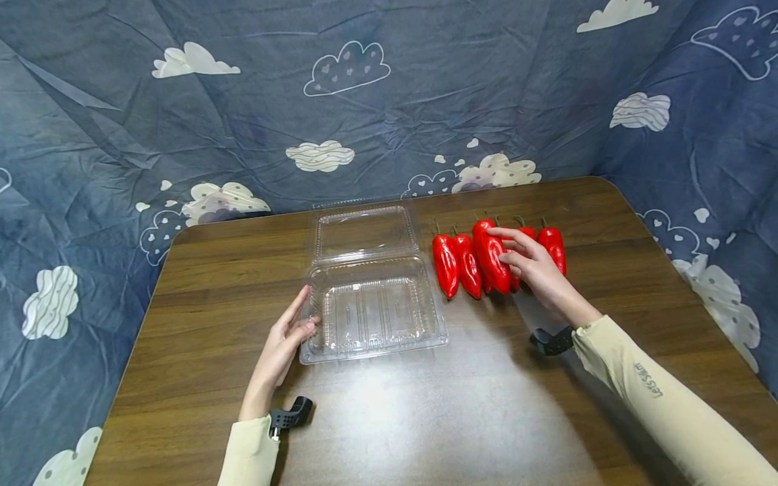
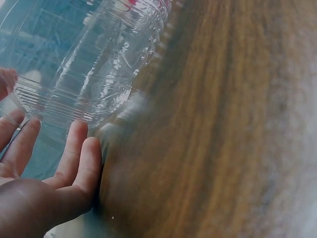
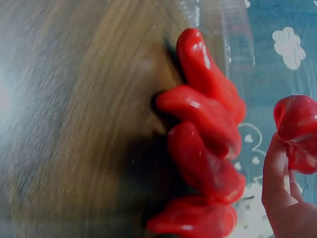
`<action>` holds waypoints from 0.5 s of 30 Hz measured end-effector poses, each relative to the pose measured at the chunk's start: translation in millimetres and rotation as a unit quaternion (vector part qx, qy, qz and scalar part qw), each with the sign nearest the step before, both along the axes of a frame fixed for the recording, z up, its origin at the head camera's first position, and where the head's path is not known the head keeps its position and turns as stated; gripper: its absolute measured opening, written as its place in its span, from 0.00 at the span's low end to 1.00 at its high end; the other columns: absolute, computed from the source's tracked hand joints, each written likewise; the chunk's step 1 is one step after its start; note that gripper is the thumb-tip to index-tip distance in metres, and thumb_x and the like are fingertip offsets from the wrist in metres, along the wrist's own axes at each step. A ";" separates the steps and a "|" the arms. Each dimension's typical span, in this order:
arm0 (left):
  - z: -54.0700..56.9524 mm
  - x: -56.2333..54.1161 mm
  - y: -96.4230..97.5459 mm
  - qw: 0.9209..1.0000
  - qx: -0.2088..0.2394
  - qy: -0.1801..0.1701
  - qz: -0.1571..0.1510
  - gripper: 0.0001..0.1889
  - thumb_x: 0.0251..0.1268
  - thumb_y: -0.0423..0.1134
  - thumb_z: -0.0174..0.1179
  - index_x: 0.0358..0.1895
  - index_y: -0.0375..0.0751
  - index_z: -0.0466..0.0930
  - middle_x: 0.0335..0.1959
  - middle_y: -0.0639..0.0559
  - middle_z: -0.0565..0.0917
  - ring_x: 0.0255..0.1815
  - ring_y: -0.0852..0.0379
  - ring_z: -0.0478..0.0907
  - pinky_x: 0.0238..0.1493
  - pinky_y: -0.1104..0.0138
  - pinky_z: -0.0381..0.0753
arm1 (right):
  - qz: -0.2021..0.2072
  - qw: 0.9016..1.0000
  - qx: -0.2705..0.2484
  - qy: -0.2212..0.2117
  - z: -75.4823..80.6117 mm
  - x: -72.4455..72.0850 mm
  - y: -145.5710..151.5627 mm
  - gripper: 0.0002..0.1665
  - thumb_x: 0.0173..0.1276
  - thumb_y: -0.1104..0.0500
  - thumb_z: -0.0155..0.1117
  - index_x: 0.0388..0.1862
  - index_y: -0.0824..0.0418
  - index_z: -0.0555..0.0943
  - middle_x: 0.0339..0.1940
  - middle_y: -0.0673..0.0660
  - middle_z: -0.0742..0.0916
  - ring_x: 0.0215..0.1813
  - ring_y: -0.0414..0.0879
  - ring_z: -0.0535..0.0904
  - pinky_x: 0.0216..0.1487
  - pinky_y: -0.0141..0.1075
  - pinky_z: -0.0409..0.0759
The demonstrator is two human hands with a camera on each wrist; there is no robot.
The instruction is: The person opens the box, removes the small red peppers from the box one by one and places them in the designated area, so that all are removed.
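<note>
A shiny red pointed pepper is pinched in my right hand, which is over the row of peppers. The right wrist view shows that held pepper raised apart from the several red peppers lying side by side on the table. My left hand holds the left side of a clear plastic clamshell container, thumb over the rim. In the left wrist view its fingers lie against the container's ridged wall. The container lies open, lid folded back, with nothing in its tray.
Everything sits on a brown wood-grain table. Behind it and at the sides hangs a dark blue cloth with white clouds. The peppers lie just right of the container, stems toward the back edge.
</note>
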State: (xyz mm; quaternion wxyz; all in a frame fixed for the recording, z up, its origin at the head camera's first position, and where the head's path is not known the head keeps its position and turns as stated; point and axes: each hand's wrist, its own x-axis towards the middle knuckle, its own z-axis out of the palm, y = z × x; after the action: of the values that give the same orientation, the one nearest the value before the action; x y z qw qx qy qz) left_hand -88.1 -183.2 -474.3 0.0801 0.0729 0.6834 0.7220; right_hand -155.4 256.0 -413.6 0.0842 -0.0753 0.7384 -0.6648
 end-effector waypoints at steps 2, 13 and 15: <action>0.0 0.2 -0.1 1.000 0.000 0.000 0.000 0.35 0.67 0.25 0.48 0.76 0.39 0.48 0.77 0.45 0.48 0.61 0.42 0.68 0.59 0.66 0.71 | 0.000 1.000 -0.009 0.000 -1.1 0.4 3.5 0.27 0.72 0.67 0.47 0.69 0.55 0.68 0.57 0.61 0.72 0.55 0.47 0.71 0.47 0.30 0.78; -0.7 0.1 -0.3 1.000 0.002 0.002 -0.001 0.35 0.67 0.25 0.48 0.76 0.39 0.48 0.76 0.45 0.48 0.61 0.43 0.68 0.58 0.66 0.71 | -0.024 0.999 -0.010 0.023 -7.2 -0.1 19.6 0.26 0.72 0.68 0.49 0.67 0.56 0.71 0.54 0.59 0.73 0.53 0.47 0.71 0.45 0.29 0.79; -0.9 0.2 -0.4 1.000 0.001 0.001 -0.001 0.35 0.67 0.25 0.48 0.76 0.39 0.48 0.76 0.45 0.48 0.61 0.42 0.68 0.58 0.66 0.71 | -0.027 0.999 -0.001 0.026 -7.2 -0.4 22.4 0.26 0.72 0.67 0.49 0.67 0.54 0.71 0.55 0.58 0.73 0.54 0.46 0.70 0.45 0.28 0.79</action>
State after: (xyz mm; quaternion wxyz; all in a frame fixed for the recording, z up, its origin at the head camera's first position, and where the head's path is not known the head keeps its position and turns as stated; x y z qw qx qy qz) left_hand -87.9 -183.6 -475.3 0.0798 0.0744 0.6830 0.7222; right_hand -155.8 278.4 -420.8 0.0469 -0.0726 0.7412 -0.6656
